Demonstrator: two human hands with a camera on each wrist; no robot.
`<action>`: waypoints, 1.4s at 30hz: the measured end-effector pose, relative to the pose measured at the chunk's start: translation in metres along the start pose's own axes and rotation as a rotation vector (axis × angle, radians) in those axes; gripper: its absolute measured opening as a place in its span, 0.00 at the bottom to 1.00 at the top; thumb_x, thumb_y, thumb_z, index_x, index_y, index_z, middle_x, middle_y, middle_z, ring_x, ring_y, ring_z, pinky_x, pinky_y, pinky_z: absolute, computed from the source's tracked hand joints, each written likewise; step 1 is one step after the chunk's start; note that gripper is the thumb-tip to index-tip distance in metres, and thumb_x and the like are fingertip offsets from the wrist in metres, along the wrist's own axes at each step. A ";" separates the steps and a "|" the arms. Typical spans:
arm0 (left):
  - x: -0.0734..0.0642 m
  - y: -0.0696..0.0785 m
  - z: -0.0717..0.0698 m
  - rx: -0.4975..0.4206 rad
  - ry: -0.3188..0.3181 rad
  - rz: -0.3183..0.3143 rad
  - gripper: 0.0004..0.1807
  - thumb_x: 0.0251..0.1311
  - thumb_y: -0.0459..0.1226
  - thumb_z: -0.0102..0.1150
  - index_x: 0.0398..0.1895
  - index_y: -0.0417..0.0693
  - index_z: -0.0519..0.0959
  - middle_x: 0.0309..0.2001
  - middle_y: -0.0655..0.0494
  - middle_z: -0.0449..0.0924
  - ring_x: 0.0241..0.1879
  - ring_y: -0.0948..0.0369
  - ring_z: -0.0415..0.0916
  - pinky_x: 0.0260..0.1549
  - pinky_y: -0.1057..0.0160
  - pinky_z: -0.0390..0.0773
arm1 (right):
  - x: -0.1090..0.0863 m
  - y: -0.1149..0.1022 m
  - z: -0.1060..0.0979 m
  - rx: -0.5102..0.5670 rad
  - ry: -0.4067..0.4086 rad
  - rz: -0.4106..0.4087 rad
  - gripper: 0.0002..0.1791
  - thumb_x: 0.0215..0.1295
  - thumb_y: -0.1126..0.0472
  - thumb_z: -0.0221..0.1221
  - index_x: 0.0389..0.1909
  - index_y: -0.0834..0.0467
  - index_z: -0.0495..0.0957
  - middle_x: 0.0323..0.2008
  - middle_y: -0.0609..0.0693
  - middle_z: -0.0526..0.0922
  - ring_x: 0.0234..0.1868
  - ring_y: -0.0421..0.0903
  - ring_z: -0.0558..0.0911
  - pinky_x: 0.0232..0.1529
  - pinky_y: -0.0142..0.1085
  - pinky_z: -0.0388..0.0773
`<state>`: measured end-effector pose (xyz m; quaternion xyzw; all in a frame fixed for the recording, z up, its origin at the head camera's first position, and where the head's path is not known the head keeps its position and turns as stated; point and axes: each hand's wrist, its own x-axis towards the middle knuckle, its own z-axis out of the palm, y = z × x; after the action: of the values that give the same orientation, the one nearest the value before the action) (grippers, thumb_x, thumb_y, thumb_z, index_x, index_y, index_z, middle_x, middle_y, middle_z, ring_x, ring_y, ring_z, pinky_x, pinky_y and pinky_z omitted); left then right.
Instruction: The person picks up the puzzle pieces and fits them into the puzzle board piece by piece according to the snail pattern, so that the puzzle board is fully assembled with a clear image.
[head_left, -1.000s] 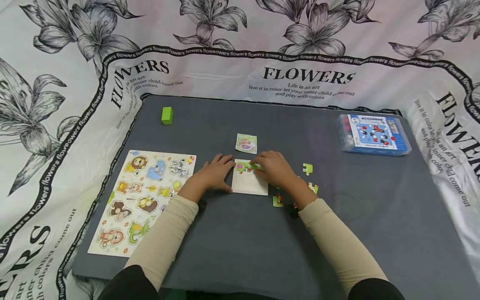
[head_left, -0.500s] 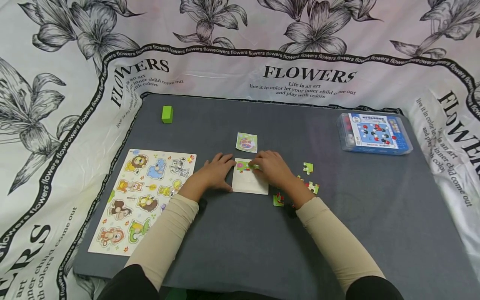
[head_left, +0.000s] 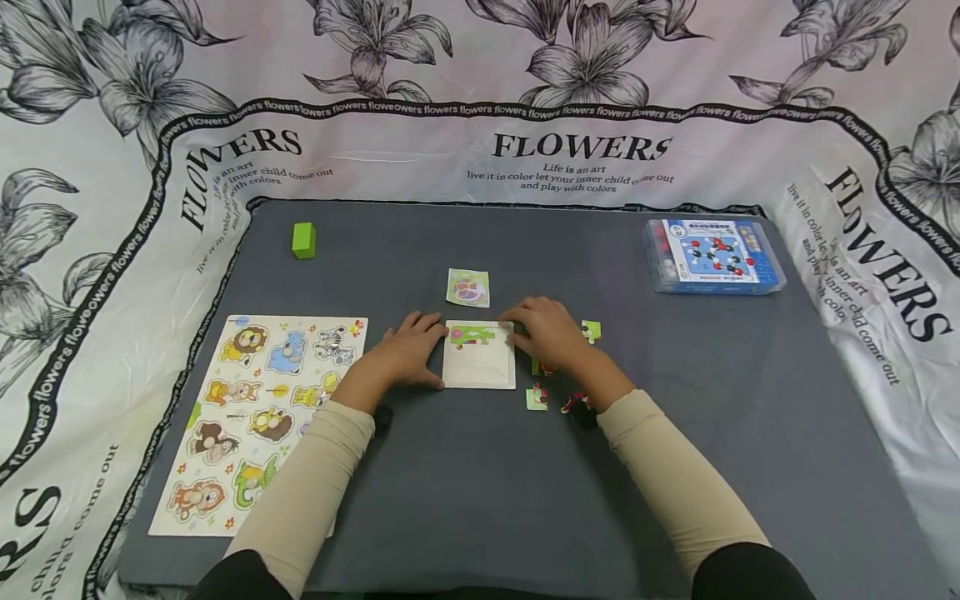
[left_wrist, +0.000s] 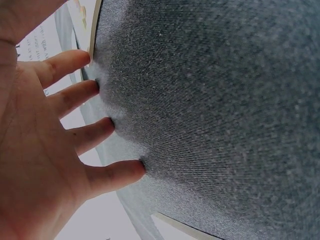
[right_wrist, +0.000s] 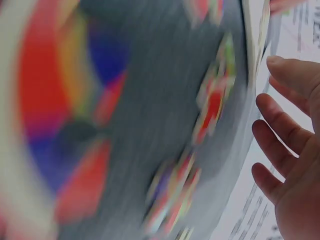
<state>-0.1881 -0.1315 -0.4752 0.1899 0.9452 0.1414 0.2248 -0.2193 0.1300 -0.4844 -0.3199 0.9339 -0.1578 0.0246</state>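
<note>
Though short, the puzzle strip (head_left: 471,335) lengthwise left-to-right on the tray (head_left: 478,371)

Rests spread fingers (left_wrist: 92,135) of the left hand (left_wrist: 37,145) on grey cloth (left_wrist: 210,110). Holds the uppermost fingertip (left_wrist: 84,57) at the edge of a pale board (left_wrist: 95,29).

Grey table (head_left: 450,483) with animal board (head_left: 247,400), tray (head_left: 480,369), box (head_left: 712,257)

A green block (head_left: 303,241) stands at the upper left of the frame; below it an animal picture board (head_left: 243,433) lies on the grey table (head_left: 465,483); a plastic case (head_left: 714,257) sits upper right; flower-printed cloth (head_left: 397,146) spans the top.
</note>
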 end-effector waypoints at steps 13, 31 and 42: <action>-0.011 -0.013 -0.002 -0.011 0.015 -0.023 0.49 0.47 0.50 0.75 0.72 0.48 0.62 0.76 0.46 0.47 0.75 0.41 0.40 0.62 0.28 0.52 | -0.038 0.056 -0.022 -0.009 0.022 0.123 0.19 0.62 0.58 0.65 0.53 0.59 0.81 0.51 0.59 0.80 0.53 0.60 0.76 0.54 0.58 0.70; -0.010 -0.010 -0.005 -0.026 0.014 -0.015 0.49 0.48 0.50 0.75 0.72 0.48 0.62 0.77 0.46 0.47 0.75 0.41 0.39 0.63 0.28 0.51 | -0.053 0.070 -0.030 -0.037 0.010 0.121 0.17 0.59 0.68 0.60 0.50 0.60 0.83 0.49 0.60 0.81 0.49 0.60 0.77 0.49 0.57 0.72; -0.003 -0.003 -0.002 -0.009 0.000 0.017 0.48 0.48 0.50 0.74 0.71 0.48 0.62 0.77 0.46 0.47 0.75 0.42 0.40 0.62 0.29 0.53 | -0.053 0.062 -0.028 -0.039 0.023 0.084 0.16 0.59 0.68 0.62 0.49 0.59 0.83 0.47 0.59 0.82 0.49 0.60 0.78 0.51 0.57 0.72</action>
<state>-0.1870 -0.1355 -0.4734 0.1970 0.9429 0.1476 0.2246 -0.2175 0.2157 -0.4800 -0.2790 0.9496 -0.1421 0.0142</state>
